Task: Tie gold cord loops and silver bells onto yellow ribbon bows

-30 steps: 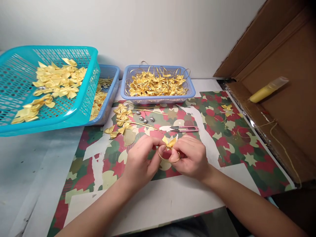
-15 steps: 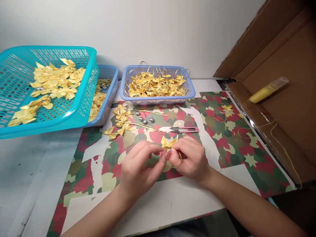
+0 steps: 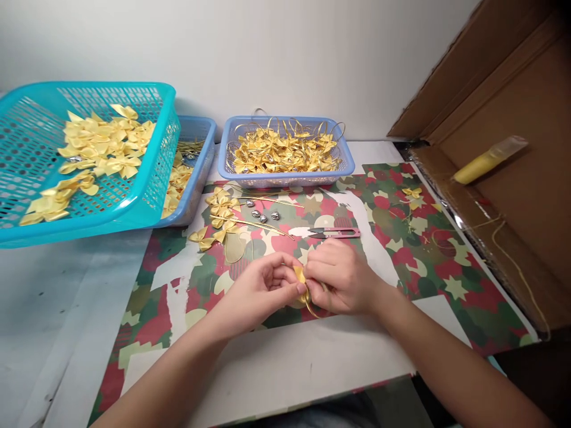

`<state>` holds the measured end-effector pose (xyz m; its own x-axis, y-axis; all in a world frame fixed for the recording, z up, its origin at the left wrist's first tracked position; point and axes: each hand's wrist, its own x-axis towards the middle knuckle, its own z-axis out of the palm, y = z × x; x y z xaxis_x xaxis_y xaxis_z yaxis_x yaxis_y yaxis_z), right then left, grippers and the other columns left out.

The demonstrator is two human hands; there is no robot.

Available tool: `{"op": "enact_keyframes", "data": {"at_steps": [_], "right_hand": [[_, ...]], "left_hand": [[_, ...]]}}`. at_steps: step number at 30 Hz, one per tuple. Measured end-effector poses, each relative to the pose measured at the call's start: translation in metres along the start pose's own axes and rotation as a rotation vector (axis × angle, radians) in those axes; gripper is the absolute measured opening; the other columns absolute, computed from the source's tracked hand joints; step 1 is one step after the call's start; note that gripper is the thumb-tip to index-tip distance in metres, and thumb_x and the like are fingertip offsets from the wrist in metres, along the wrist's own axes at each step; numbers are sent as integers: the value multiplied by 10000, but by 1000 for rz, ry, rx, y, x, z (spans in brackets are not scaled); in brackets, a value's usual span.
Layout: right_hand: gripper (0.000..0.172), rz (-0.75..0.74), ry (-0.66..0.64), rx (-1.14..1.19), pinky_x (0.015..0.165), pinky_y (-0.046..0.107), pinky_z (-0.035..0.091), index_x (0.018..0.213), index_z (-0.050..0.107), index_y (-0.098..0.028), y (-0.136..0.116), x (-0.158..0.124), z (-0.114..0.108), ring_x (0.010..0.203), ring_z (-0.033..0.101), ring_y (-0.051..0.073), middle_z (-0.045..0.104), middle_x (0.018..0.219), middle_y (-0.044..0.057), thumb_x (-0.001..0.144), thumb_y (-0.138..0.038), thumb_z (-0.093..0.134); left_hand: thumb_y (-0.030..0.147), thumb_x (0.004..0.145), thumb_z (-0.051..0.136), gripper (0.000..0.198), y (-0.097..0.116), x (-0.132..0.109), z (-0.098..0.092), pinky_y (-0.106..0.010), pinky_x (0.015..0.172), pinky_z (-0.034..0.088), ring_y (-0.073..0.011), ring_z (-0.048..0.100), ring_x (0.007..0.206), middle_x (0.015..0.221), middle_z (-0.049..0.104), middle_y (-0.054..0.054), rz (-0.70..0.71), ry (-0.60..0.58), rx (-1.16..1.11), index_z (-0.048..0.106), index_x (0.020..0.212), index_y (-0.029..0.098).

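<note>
My left hand (image 3: 263, 284) and my right hand (image 3: 341, 274) meet over the patterned paper, both pinched on one small yellow ribbon bow (image 3: 300, 277) with a thin gold cord loop (image 3: 313, 308) hanging below it. The bow is mostly hidden between my fingertips. Just beyond my hands lie pink-handled thread snips (image 3: 333, 232), several loose yellow bows (image 3: 219, 208) with gold cords, and a few small silver bells (image 3: 264, 215).
A turquoise basket (image 3: 147, 196) of plain yellow bows sits far left, overlapping a blue basket (image 3: 203, 172). Another blue basket (image 3: 285, 176) holds bows with gold loops. An open cardboard box (image 3: 513, 196) with a yellow tube (image 3: 486, 160) stands right. One stray bow (image 3: 411, 192) lies near it.
My hands have dropped slightly toward me and closed tighter over the bow. It stood up clearly between my fingers before and is now mostly covered, with the loop hanging lower.
</note>
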<state>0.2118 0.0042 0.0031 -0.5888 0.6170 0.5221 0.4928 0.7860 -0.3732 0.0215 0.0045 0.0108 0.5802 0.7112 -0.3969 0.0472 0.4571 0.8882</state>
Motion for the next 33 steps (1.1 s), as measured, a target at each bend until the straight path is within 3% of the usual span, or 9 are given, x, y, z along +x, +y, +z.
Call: {"op": "enact_keyframes", "data": {"at_steps": [3,6,9,14,18,21,24,28,33], "right_hand": [[86,124,201,29,604,290,327,761,490,-203,-5,-2,-1,594,419,134,504,628,-20,820,-143,503],[141,200,364,64,587,286,325,736,458,-210,-13,-4,1,578,398,130,455,607,-30,763,-99,541],[179,226,343,61,562,285,297,705,434,-209,-22,-4,6,545,367,118,412,578,-48,733,-105,576],[204,336,331,83,551,272,321,690,440,-202,-29,-2,12,528,397,103,457,576,-46,833,-118,559],[144,298,327,3,574,282,347,743,508,-198,-27,-2,9,548,460,117,535,592,-29,852,-118,561],[113,245,309,-43,586,290,358,796,549,-189,-22,-4,7,550,501,120,591,615,-14,867,-102,558],[112,181,280,-80,607,297,373,843,574,-185,-19,-6,7,592,557,129,649,669,5,885,-89,535],[119,142,255,-111,623,305,389,884,593,-180,-18,-7,7,662,610,149,679,725,26,903,-97,510],[130,120,299,-112,619,305,405,910,586,-194,-20,-7,10,662,618,150,686,742,21,893,-86,515]], "left_hand": [[324,762,750,296,-4,2,1,-177,535,425,-67,508,549,630,615,40,32,98,-135,550,915,166],[315,753,767,327,-8,4,3,-160,558,433,-58,532,568,642,638,52,103,237,-238,572,978,181],[306,762,764,339,-11,6,7,-154,607,456,-66,591,629,670,663,47,165,288,-267,608,1042,196],[249,777,743,293,-12,6,10,-188,711,510,-103,659,748,794,715,16,254,308,-199,646,1051,213],[190,814,676,179,-12,1,7,-221,772,517,-132,650,862,930,701,-5,392,355,65,662,989,221],[179,832,628,132,-8,-3,4,-239,772,501,-141,627,860,913,679,-9,456,364,291,662,952,219],[239,831,629,61,-4,-5,1,-245,676,479,-139,604,749,825,666,-11,405,387,415,648,874,200],[260,814,622,85,-1,-4,0,-258,650,459,-153,581,759,869,653,-38,384,409,528,633,785,181],[257,830,589,105,-3,-5,3,-237,538,430,-129,539,599,679,609,-6,273,367,456,624,778,173]]}}
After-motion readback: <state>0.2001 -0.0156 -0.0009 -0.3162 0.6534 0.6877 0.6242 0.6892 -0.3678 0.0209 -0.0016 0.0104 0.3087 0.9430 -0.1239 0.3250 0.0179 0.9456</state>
